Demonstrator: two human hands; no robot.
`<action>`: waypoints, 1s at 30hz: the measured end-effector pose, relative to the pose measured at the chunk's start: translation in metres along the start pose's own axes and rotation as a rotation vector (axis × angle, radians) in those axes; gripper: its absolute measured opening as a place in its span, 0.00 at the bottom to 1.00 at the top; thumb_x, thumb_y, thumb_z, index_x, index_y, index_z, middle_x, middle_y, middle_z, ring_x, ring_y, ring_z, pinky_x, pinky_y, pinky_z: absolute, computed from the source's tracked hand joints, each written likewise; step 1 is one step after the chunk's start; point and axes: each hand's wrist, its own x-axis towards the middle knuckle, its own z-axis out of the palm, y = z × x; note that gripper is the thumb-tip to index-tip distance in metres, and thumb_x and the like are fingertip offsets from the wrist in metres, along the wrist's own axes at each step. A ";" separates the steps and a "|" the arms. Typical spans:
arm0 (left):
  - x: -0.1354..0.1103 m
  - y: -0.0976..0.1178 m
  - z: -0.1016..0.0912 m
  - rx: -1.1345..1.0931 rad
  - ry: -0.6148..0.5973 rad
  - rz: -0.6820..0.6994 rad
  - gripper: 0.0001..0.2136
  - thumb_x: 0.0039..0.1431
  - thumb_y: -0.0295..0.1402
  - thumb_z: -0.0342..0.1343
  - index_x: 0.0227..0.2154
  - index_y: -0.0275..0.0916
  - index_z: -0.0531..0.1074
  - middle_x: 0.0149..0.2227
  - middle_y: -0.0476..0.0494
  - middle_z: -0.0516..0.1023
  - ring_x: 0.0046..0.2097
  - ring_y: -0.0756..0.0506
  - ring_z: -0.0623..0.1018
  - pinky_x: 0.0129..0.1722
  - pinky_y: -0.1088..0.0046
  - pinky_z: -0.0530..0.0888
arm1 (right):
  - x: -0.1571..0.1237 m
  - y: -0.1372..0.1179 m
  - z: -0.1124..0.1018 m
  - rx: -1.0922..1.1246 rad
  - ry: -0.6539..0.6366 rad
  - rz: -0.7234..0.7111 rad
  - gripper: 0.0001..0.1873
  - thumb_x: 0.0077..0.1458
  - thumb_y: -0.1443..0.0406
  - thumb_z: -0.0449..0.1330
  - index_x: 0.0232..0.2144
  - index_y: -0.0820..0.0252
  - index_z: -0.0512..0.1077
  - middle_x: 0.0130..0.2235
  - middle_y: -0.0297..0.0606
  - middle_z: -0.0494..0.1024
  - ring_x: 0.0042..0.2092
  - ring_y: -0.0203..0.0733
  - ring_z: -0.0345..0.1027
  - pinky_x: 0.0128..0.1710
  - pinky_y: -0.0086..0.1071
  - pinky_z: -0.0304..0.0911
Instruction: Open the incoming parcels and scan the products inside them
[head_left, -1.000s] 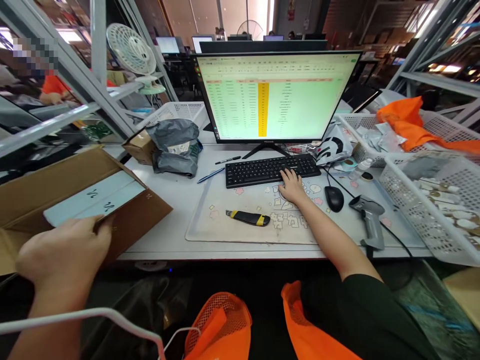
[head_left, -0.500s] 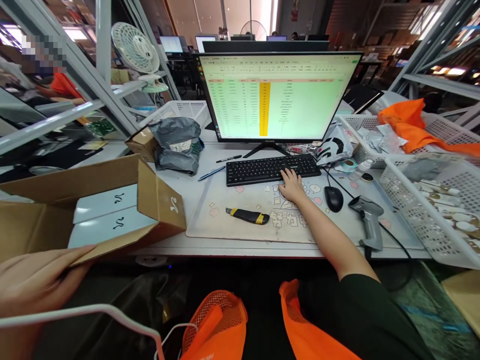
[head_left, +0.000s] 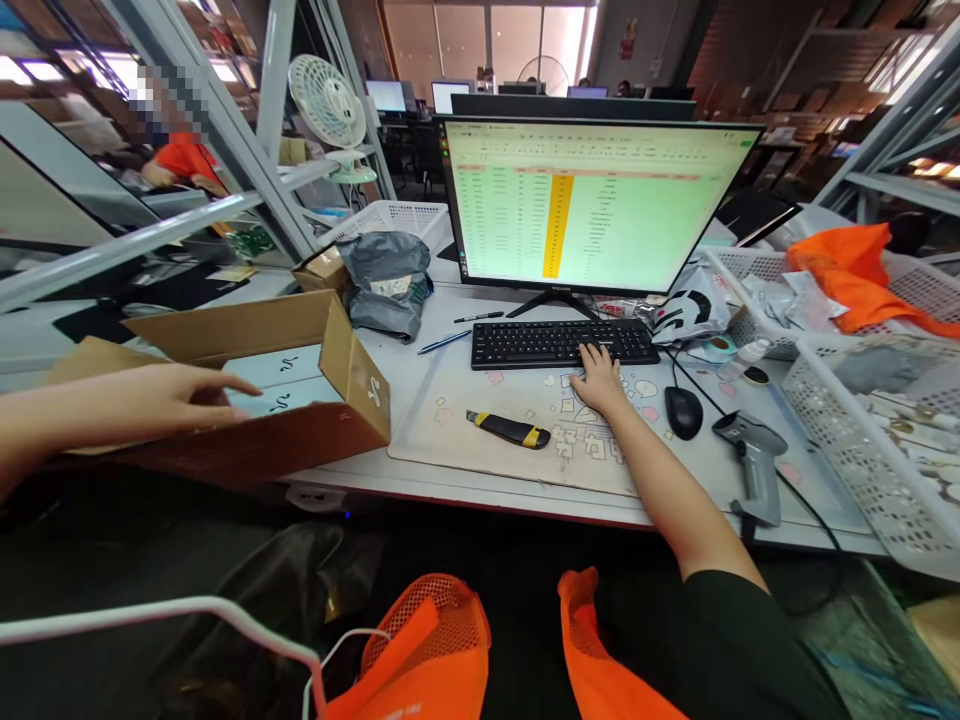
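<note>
Open cardboard box sits at the near-L corner of the desk, apparently overhanging the edge. Its flaps are up, w/ two flat white packs lying side by side inside, neither lifted out. The person's L hand lies across the box's near wall, fingers straight & loosely spread, gripping nothing. Whether the fingertips touch the packs or stop just short, can't tell. The R hand rests well apart at the R end of the black keyboard, fingers fanned onto the keys, wrist on the printed desk mat, holding nothing. Judging by the layout, the unpacking looks early. The box is open, so any cutting seems done, & the yellow-and-black utility knife lies idle on the mat between the two hands. The packs haven't been taken out, & the grey barcode scanner lies untouched near the mouse, to the R of that hand. Behind the keyboard a monitor shows a green spreadsheet w/ one orange column. A grey poly bag & a small brown carton sit behind the box. White mesh baskets crowd the desk's R side, one w/ orange cloth. A desk fan stands on the shelving at L; another person in orange is in the bkgd.
</note>
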 end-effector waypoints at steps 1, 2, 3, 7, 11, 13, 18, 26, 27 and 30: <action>0.012 0.005 -0.004 0.031 -0.079 -0.007 0.40 0.36 0.61 0.57 0.51 0.46 0.83 0.39 0.50 0.87 0.40 0.39 0.82 0.46 0.67 0.74 | 0.000 0.000 0.000 -0.002 -0.005 0.003 0.43 0.67 0.52 0.49 0.79 0.62 0.50 0.79 0.47 0.50 0.79 0.64 0.37 0.75 0.69 0.42; 0.023 0.010 -0.006 0.066 -0.131 -0.004 0.40 0.35 0.57 0.57 0.54 0.44 0.82 0.41 0.47 0.87 0.42 0.38 0.82 0.46 0.66 0.73 | -0.001 0.000 0.000 -0.004 -0.007 0.005 0.43 0.68 0.52 0.49 0.78 0.62 0.50 0.79 0.47 0.50 0.79 0.63 0.37 0.75 0.68 0.42; 0.033 0.015 -0.006 0.104 -0.119 0.015 0.41 0.35 0.53 0.57 0.55 0.42 0.81 0.44 0.44 0.87 0.43 0.37 0.82 0.47 0.66 0.73 | -0.001 -0.001 -0.001 -0.009 -0.007 0.006 0.42 0.68 0.53 0.48 0.78 0.62 0.50 0.79 0.47 0.50 0.79 0.63 0.37 0.75 0.68 0.42; 0.052 0.019 0.004 0.138 -0.067 0.150 0.41 0.35 0.47 0.59 0.58 0.41 0.79 0.56 0.37 0.83 0.54 0.34 0.81 0.55 0.62 0.73 | -0.002 -0.003 -0.002 -0.024 -0.009 0.009 0.42 0.68 0.53 0.48 0.78 0.64 0.51 0.79 0.48 0.49 0.79 0.63 0.39 0.75 0.67 0.42; 0.051 -0.002 0.019 0.101 -0.012 0.219 0.39 0.38 0.53 0.62 0.57 0.46 0.80 0.59 0.37 0.80 0.57 0.33 0.79 0.59 0.58 0.72 | -0.002 -0.004 -0.003 -0.016 -0.026 0.010 0.42 0.69 0.52 0.48 0.79 0.62 0.50 0.80 0.46 0.49 0.79 0.64 0.37 0.75 0.69 0.40; 0.049 -0.011 0.024 0.088 0.017 0.246 0.39 0.39 0.60 0.61 0.56 0.48 0.81 0.59 0.38 0.79 0.57 0.32 0.79 0.60 0.56 0.72 | -0.001 -0.004 -0.003 -0.011 -0.033 0.019 0.43 0.68 0.53 0.49 0.79 0.62 0.49 0.79 0.46 0.50 0.79 0.64 0.37 0.75 0.71 0.39; 0.043 -0.014 0.030 0.090 0.066 0.254 0.39 0.41 0.70 0.56 0.49 0.50 0.84 0.56 0.40 0.80 0.54 0.33 0.80 0.60 0.54 0.72 | -0.003 -0.006 -0.006 0.000 -0.004 0.016 0.44 0.67 0.53 0.50 0.79 0.64 0.48 0.80 0.45 0.49 0.80 0.64 0.34 0.75 0.71 0.38; 0.030 -0.003 0.046 0.164 0.071 0.257 0.36 0.56 0.60 0.48 0.59 0.45 0.80 0.54 0.36 0.80 0.53 0.34 0.81 0.60 0.58 0.72 | -0.003 -0.006 -0.007 0.013 -0.024 0.014 0.44 0.67 0.54 0.49 0.78 0.65 0.49 0.80 0.46 0.48 0.80 0.65 0.34 0.75 0.72 0.38; 0.029 -0.002 0.047 0.177 0.061 0.269 0.36 0.57 0.59 0.47 0.62 0.47 0.78 0.56 0.36 0.80 0.52 0.34 0.81 0.59 0.58 0.72 | -0.002 -0.005 -0.006 0.013 -0.026 0.013 0.44 0.67 0.53 0.49 0.78 0.65 0.49 0.80 0.46 0.48 0.80 0.65 0.34 0.75 0.72 0.38; 0.026 0.008 0.044 0.197 0.053 0.329 0.33 0.60 0.59 0.47 0.62 0.52 0.78 0.57 0.39 0.80 0.48 0.36 0.82 0.54 0.61 0.74 | -0.002 -0.005 -0.007 0.002 -0.031 0.016 0.44 0.67 0.53 0.49 0.78 0.64 0.49 0.80 0.47 0.49 0.80 0.65 0.35 0.74 0.72 0.39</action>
